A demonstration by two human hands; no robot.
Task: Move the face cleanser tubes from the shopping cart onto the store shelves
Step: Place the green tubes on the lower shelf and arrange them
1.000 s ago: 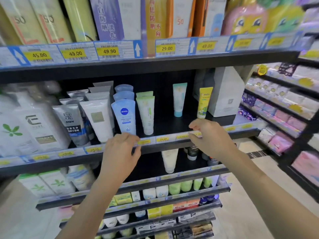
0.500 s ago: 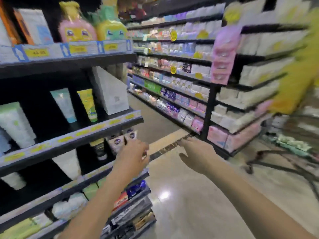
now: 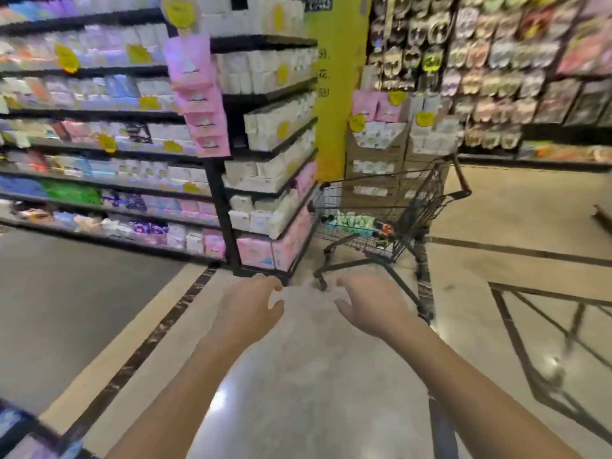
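A black wire shopping cart (image 3: pixel 427 193) stands on the aisle floor ahead, slightly right of centre. Green and white tubes (image 3: pixel 352 221) lie in its basket, blurred. My left hand (image 3: pixel 246 309) and my right hand (image 3: pixel 372 306) are stretched out side by side over the floor, short of the cart. Both hold nothing, with fingers loosely curled. The cleanser shelf is out of view.
A shelf unit (image 3: pixel 265 180) with white and pink packs stands left of the cart, its corner close to the cart's front. Cardboard display boxes (image 3: pixel 377 160) stand behind the cart. A yellow pillar (image 3: pixel 334 94) rises at the back. Shiny floor (image 3: pixel 314 376) lies between me and the cart.
The view has swung right, from the cleanser shelf to the aisle and the cart. Both hands left the shelf edge and now reach out over the floor, empty.
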